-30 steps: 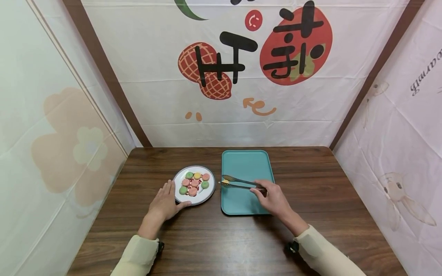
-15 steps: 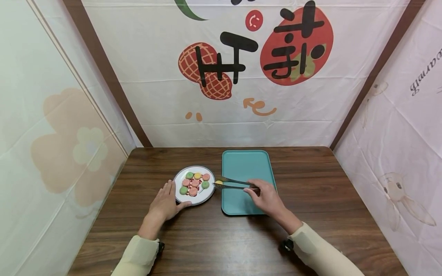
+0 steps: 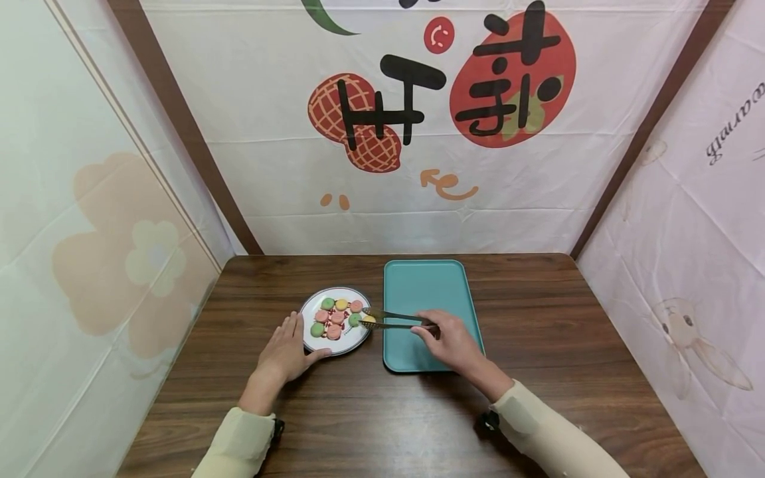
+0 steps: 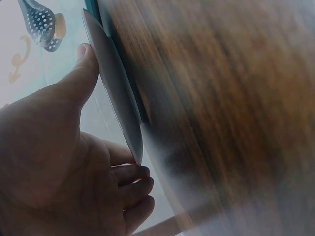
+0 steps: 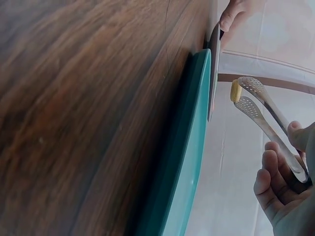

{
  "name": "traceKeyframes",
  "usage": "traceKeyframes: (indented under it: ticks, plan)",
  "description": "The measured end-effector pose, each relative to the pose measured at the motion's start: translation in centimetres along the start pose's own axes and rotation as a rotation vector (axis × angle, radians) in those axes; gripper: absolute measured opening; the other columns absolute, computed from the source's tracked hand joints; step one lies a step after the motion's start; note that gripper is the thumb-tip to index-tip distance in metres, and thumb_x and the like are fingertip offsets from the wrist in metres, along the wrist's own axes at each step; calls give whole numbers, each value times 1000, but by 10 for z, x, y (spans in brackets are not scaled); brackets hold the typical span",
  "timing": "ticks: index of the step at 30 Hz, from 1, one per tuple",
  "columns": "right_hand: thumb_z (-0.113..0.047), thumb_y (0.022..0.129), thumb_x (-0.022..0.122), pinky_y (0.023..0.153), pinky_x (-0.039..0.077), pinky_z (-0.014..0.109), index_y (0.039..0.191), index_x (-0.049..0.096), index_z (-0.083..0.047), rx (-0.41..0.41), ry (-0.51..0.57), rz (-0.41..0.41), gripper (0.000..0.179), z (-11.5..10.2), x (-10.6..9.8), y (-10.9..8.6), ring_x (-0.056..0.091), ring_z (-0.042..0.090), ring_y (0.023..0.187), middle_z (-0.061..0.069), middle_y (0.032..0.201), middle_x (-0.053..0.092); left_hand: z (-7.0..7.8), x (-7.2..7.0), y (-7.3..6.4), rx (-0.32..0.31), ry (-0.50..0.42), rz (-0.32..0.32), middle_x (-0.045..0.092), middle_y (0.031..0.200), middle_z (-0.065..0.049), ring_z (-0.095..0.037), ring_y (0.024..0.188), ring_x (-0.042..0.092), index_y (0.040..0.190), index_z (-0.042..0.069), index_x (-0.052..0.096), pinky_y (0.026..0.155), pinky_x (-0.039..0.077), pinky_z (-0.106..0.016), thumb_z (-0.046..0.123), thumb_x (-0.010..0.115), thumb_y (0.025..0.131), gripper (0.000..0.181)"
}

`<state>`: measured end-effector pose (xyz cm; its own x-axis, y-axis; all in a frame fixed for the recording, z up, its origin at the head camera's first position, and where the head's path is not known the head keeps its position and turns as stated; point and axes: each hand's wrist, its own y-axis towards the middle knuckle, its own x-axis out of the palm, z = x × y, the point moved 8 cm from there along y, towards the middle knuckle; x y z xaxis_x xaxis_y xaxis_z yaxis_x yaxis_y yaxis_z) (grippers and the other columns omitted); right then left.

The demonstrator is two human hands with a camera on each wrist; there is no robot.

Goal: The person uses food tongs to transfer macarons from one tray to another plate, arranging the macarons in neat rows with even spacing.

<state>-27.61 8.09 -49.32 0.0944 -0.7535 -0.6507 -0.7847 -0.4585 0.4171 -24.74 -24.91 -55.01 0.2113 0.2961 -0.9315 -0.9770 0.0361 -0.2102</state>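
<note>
My right hand (image 3: 449, 340) grips a pair of metal tongs (image 3: 399, 320) with perforated ends. Between the tong ends is a yellow macaron (image 5: 236, 91), held up above the right rim of a round white plate (image 3: 355, 342). On that plate lie several macarons, among them a pink macaron (image 3: 334, 332), a green macaron (image 3: 317, 330) and another yellow macaron (image 3: 341, 304). My left hand (image 3: 283, 352) rests against the plate's left edge, fingers and thumb spread along the rim. In the left wrist view, the thumb (image 4: 84, 66) touches the plate's edge.
Right of the plate a teal tray (image 3: 425, 282) lies on the brown wooden table (image 3: 526, 312), partly under the right hand and tongs. A printed white cloth wall (image 3: 287, 179) stands behind the table, with more cloth on both sides.
The right hand and tongs have moved left, carrying the yellow macaron from above the tray's left edge to the plate's right rim. The left hand stays at the plate.
</note>
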Motion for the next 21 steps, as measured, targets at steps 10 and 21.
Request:
traceKeyframes:
  ticks: [10,21]
  plan:
    - [-18,102,76,67,60,24,126,74,3,-27,18,-31,31,-7,12,4,66,6,78,2,98,74,0,1,0,1,5,2,14,171,-39,-51,161,17,163,-18,15,133,17,-60,65,65,100,116]
    - [-19,102,77,67,60,25,126,74,3,-63,1,-49,33,-12,26,8,64,5,77,3,98,74,1,-2,-1,6,6,8,15,171,-39,-51,160,18,163,-18,16,132,18,-60,65,66,100,116]
